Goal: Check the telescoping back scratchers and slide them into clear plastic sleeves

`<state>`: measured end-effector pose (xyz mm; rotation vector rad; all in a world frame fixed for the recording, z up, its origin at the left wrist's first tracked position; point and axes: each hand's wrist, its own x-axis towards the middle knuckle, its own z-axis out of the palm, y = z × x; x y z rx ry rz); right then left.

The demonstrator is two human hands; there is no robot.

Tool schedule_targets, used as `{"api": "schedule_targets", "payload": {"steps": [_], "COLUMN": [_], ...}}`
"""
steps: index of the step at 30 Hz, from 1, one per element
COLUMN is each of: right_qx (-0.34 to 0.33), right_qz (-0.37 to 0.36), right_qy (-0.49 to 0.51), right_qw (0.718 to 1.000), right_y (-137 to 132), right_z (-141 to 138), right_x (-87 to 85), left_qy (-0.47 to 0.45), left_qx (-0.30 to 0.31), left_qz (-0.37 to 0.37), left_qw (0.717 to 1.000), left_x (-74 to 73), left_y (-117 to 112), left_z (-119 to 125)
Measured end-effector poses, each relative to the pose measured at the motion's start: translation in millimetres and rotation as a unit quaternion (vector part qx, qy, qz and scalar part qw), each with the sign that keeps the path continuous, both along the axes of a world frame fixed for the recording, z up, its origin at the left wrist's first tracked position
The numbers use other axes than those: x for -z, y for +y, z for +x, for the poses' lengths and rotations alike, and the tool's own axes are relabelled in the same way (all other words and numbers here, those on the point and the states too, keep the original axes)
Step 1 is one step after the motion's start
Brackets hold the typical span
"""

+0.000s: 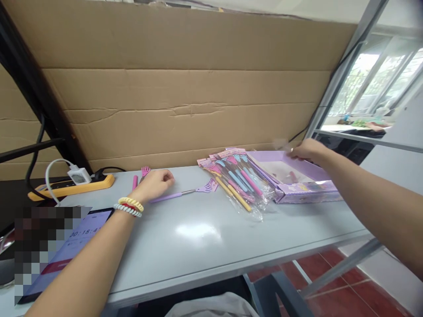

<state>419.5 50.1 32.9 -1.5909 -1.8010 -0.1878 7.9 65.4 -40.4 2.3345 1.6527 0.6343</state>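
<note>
My left hand [156, 182] rests on the table with its fingers curled in and nothing visible in them. Just in front of it lies a purple back scratcher [172, 195] with a hand-shaped head and a small pink tag. A pink back scratcher [145, 171] shows partly behind the same hand. Over the far side of a purple box [297, 192], my right hand [307, 150] pinches a see-through, blurred piece of plastic wrapper [280, 144]. Several back scratchers in clear bags [239, 176], with pink, blue and yellow handles, lie heaped against the box's left side.
A phone [76, 237] showing a timer lies at left under my forearm. Behind it sits a yellow power strip [71, 187] with a white charger [79, 175]. Cardboard [191, 88] walls the back of the table, and a metal frame post [343, 70] rises at right.
</note>
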Motion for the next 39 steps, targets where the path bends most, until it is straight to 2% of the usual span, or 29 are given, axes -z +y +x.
{"api": "schedule_targets", "payload": {"steps": [3, 7, 9, 10, 12, 14, 18, 21, 25, 30, 36, 39], "right_qx": [-0.035, -0.092, -0.143, -0.191, -0.278, -0.311, -0.281, -0.282, -0.299, -0.277, -0.215, -0.194], "right_qz": [0.048, 0.128, 0.158, 0.143, 0.099, 0.046, -0.103, -0.149, -0.139, -0.085, -0.079, -0.101], "right_qy": [0.013, 0.031, 0.043, 0.056, 0.099, 0.16, 0.231, 0.203, 0.19, 0.131, 0.068, 0.039], "right_qw": [0.998, 0.987, 0.976, 0.969, 0.95, 0.936, 0.926, 0.926, 0.925, 0.948, 0.971, 0.975], "right_y": [-10, -13, -13, -12, -9, -3, 15, 24, 26, 29, 37, 37], "right_z": [-26, -68, -93, -107, -135, -159, -178, -174, -171, -174, -170, -169], "right_x": [-14.3, -35.8, -39.0, -36.3, -21.4, 4.4, 65.2, 94.8, 104.6, 108.7, 112.2, 110.5], "left_qy": [0.022, 0.06, 0.078, 0.085, 0.091, 0.092, 0.101, 0.126, 0.168, 0.189, 0.21, 0.218], "left_qx": [-0.005, 0.019, 0.023, 0.026, 0.035, 0.052, 0.065, 0.047, 0.002, -0.065, -0.048, -0.045], "left_qz": [0.022, 0.027, 0.02, 0.016, 0.007, -0.001, 0.001, 0.007, -0.002, -0.021, -0.052, -0.062], "left_qw": [0.999, 0.998, 0.996, 0.996, 0.995, 0.994, 0.993, 0.991, 0.986, 0.98, 0.975, 0.973], "left_x": [11.8, 19.8, 22.9, 24.4, 27.2, 29.3, 31.8, 32.9, 32.1, 27.4, 20.5, 20.1], "left_y": [2, 0, -3, -4, -6, -7, -7, -8, -10, -13, -19, -23], "left_z": [-3, -6, -7, -8, -10, -10, -6, -1, 4, 4, 8, 11]}}
